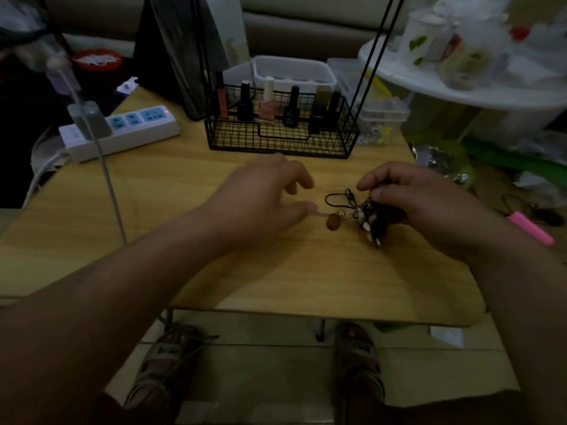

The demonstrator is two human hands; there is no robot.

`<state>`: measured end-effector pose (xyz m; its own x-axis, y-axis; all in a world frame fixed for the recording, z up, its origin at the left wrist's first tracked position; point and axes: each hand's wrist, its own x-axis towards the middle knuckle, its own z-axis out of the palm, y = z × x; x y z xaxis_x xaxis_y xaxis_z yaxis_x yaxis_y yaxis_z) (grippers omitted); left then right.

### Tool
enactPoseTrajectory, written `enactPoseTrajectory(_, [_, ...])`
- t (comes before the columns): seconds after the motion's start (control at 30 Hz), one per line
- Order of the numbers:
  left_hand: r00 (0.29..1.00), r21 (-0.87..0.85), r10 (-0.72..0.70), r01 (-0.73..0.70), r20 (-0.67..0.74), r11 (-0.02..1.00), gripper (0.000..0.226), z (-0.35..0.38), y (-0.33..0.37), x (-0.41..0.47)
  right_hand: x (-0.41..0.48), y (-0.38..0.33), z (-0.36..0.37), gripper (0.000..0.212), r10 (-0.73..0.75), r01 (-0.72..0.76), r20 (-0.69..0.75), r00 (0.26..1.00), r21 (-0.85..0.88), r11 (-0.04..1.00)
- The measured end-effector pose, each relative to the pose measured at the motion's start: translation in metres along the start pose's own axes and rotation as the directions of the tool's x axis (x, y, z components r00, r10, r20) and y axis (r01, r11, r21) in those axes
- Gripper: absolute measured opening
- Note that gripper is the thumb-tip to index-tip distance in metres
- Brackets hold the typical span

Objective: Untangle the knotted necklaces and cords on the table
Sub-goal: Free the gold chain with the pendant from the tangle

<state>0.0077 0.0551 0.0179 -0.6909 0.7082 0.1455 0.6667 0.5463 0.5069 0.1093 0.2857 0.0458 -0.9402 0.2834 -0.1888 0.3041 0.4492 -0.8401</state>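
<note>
A tangle of cords and charms lies on the wooden table [276, 271], right of centre. It has a thin black cord loop [339, 199], a small brown oval pendant [333, 223] on a fine silver chain, and a dark bundle of charms [372, 219]. My right hand [408, 194] has its fingers curled round the dark bundle. My left hand [264, 194] hovers just left of the tangle with fingers spread; its thumb tip is at the chain's end, and I cannot tell if it touches.
A black wire basket [280, 139] with nail polish bottles stands behind the hands. A white power strip [122, 130] lies at the back left, with a cable hanging down in front. A pink object [529, 227] lies off the table's right edge. Clutter fills the right side.
</note>
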Motion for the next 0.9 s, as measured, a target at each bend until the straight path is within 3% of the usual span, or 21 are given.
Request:
enactPoseTrajectory(0.13, [0.995,0.006,0.088,-0.088,0.04,0.996,0.044,0.029,0.02,0.013,0.003,0.001,0.002,0.022,-0.039,0.038,0.032,0.999,0.053,0.998])
enactPoseTrajectory(0.37, [0.994,-0.056,0.088,-0.084,0.068,0.995,0.007,0.044,0.025,0.029,0.003,0.006,-0.001,0.023,-0.04,0.034,0.04,0.998,0.135,0.99])
enactPoseTrajectory(0.47, [0.995,-0.184,0.065,-0.05,0.076,0.982,0.006,0.033,0.021,0.028,0.003,0.009,-0.002,0.022,-0.035,0.033,0.034,0.999,0.075,0.997])
enactPoseTrajectory(0.67, [0.993,-0.538,-0.003,0.067,0.119,0.84,0.009,0.003,0.017,0.017,-0.004,0.009,-0.002,0.018,-0.047,0.05,0.067,0.997,-0.037,0.998])
enactPoseTrajectory(0.9, [0.994,-0.543,-0.024,0.077,0.103,0.836,0.011,0.002,0.013,0.012,-0.004,0.005,0.002,0.023,-0.071,0.073,0.101,0.992,-0.012,0.997])
